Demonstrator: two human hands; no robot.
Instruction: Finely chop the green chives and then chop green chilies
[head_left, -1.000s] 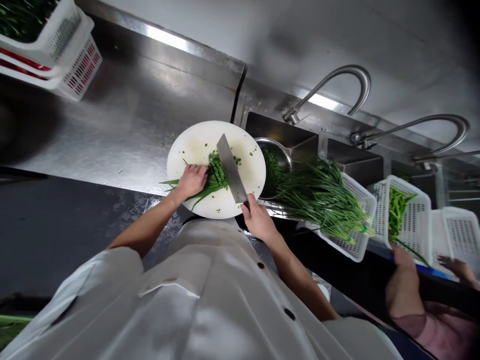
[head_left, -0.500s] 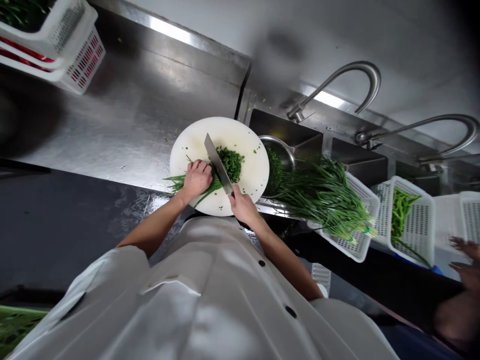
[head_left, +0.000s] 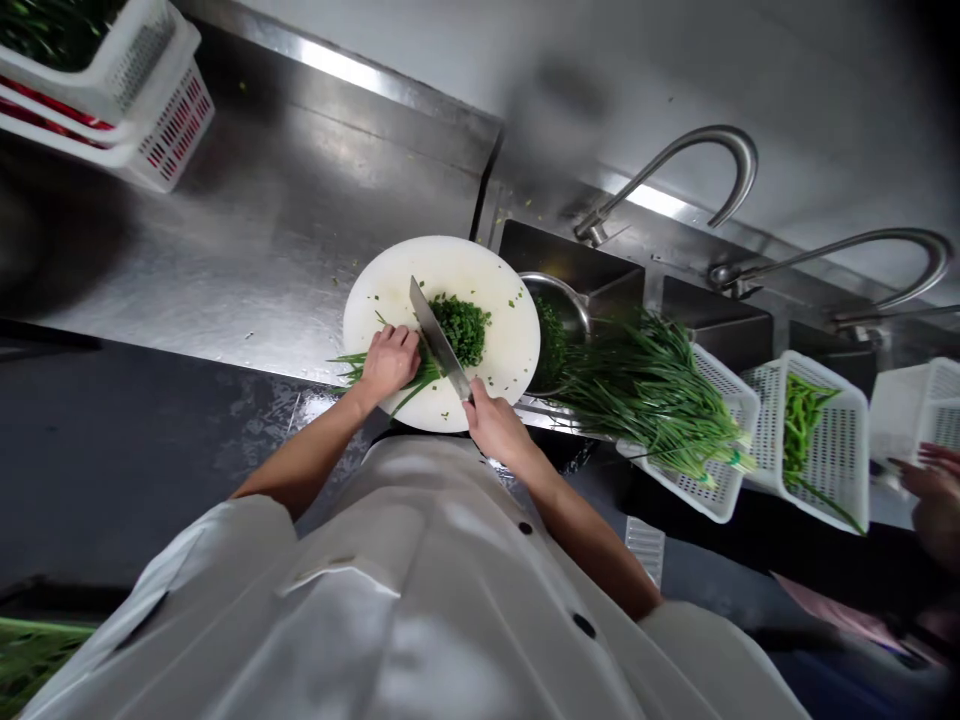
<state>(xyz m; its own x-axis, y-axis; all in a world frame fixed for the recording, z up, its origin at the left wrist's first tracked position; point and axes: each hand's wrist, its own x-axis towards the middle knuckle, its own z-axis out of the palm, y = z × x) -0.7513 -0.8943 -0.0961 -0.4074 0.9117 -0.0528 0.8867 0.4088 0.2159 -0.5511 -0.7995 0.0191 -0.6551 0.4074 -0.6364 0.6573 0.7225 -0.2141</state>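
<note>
On a round white cutting board (head_left: 420, 256), my left hand (head_left: 390, 360) presses down with curled fingers on a bunch of long green chives (head_left: 417, 396). The loose ends of the bunch stick out past the board's left edge. My right hand (head_left: 498, 422) grips the handle of a cleaver (head_left: 441, 340), whose broad blade slants across the board just right of my left fingers. Beyond the blade lies a heap of finely chopped chives (head_left: 463, 328), with small bits scattered around it. The handle is mostly hidden in my right hand.
A metal bowl (head_left: 583, 312) with chopped greens stands right of the board, by the sinks. Bundled chives (head_left: 652, 400) lie over a white basket (head_left: 720, 505); green peppers (head_left: 802, 430) fill another. Stacked baskets (head_left: 172, 150) stand upper left. Another person's hand (head_left: 934, 485) is far right.
My right hand and the cleaver have shifted slightly down and right. My left hand has moved slightly left. The other person's hands at the far right have moved.
</note>
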